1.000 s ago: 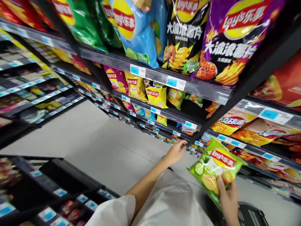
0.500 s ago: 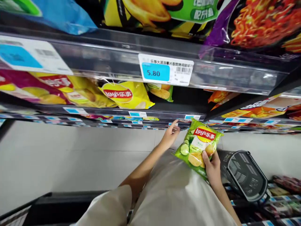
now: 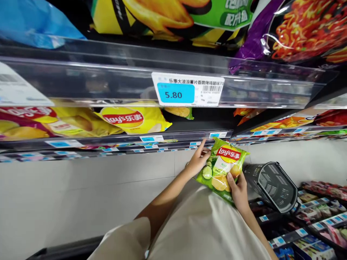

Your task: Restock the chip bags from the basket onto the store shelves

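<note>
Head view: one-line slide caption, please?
The right hand holds a green Lay's crisps bag, the left hand at its edge, below a 5.80 shelf price tag, with a black shopping basket alongside.

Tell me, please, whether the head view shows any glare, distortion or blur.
In the head view, glare streaks along the clear plastic shelf strip, wide-angle distortion bows the strip, and the price label and green Lay's bag look sharp, without obvious blur.
</note>
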`<state>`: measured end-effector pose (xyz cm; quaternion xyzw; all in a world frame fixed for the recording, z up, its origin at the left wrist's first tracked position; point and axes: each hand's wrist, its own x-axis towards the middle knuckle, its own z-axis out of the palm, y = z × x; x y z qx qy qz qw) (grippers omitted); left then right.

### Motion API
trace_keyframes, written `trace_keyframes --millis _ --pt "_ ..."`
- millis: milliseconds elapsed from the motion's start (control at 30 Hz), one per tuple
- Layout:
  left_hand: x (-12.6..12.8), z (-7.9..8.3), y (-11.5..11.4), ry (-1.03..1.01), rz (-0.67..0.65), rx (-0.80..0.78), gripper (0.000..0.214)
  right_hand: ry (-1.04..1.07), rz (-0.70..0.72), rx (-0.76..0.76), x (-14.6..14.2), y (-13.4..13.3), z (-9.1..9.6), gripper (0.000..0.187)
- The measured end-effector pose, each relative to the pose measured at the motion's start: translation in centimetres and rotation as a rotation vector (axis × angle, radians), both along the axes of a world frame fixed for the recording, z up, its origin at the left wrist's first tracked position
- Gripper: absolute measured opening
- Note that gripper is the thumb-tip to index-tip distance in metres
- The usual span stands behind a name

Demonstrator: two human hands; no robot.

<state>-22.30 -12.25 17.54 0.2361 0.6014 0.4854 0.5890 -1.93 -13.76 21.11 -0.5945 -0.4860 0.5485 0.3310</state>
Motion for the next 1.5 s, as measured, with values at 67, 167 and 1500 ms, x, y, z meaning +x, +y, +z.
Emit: trace_keyframes --millis 67,167,1500 --pt "-0.2 1.0 -1.1 -0.011 -0.101 -0.019 0.061 0.013 0.014 0.018 -0.1 -0.5 -0.1 0.043" --pt "-1.2 3.2 -2.7 -0.03 -0.312 0.028 0.071 0.027 0.05 0.082 -0.3 -1.0 -0.2 0.044" --pt "-5.8 3.3 17.9 0.749 0.244 0.548 0.052 -0.017 0.169 0.179 2.7 -4.4 -0.6 0.047"
